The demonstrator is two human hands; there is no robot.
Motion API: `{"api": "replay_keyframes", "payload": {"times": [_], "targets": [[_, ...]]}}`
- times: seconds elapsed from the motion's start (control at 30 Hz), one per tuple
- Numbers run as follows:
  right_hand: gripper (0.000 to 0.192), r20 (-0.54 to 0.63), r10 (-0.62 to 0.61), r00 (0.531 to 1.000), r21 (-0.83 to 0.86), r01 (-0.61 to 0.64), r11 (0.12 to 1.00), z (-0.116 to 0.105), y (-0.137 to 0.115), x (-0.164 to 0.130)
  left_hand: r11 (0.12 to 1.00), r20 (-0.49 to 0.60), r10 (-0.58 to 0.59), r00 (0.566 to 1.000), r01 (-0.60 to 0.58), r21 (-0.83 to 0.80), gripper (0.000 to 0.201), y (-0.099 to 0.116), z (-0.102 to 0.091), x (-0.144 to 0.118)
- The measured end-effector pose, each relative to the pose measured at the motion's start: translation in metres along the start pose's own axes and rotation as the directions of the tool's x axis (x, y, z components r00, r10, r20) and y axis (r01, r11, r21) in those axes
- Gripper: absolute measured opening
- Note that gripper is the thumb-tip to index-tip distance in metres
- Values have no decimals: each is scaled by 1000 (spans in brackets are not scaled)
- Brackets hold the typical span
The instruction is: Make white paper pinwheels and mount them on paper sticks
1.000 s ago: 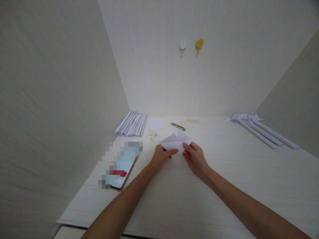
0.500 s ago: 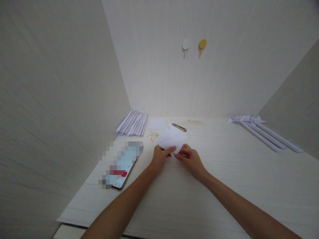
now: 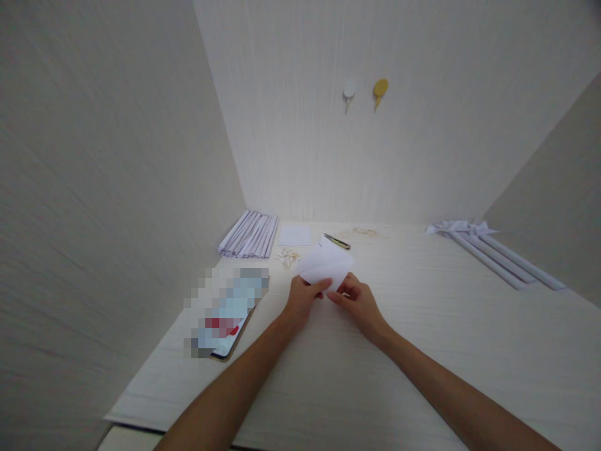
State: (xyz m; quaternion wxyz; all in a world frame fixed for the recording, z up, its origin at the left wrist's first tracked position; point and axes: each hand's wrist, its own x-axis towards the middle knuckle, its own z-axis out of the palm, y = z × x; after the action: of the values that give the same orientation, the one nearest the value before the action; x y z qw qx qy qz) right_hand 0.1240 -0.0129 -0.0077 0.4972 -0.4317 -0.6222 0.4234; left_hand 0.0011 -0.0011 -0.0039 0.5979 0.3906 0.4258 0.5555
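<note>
— In the head view, what has changed just now?
— One second ago, both hands held the white paper (image 3: 327, 260) by its two sides. Now the paper is turned, one corner points to the near side, and the right hand (image 3: 359, 305) has come to this corner.
— What does it mean for the work?
— In my judgement, the handling is now at the near corner, while the left hand (image 3: 300, 300) steadies the sheet.
— And the fingers?
— The left thumb lies on top and the other fingers seem to be beneath, so they grip the paper. The right fingers are curled at its lower right edge; whether they pinch it, I am not able to say.
— Where is the paper?
— Above the table (image 3: 422, 300), just before the snips (image 3: 337, 242).
</note>
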Motion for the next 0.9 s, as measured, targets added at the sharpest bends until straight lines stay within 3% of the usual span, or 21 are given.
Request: {"api": "replay_keyframes", "payload": {"times": [0.23, 0.5, 0.67, 0.9], "targets": [[19, 25, -31, 999, -38, 32, 999, -2, 2, -1, 996, 8, -23, 1000, 22, 85, 21, 1, 2, -1], [18, -31, 19, 999, -52, -21, 998, 1, 1, -1, 995, 32, -45, 998, 48, -92, 24, 4, 0, -2], [21, 29, -25, 999, -51, 27, 998, 2, 0, -1, 996, 22, -46, 999, 48, -78, 23, 3, 1, -2], [22, 27, -45, 999, -8, 45, 999, 1, 2, -2, 998, 8, -46, 999, 46, -49, 24, 5, 3, -3]]}}
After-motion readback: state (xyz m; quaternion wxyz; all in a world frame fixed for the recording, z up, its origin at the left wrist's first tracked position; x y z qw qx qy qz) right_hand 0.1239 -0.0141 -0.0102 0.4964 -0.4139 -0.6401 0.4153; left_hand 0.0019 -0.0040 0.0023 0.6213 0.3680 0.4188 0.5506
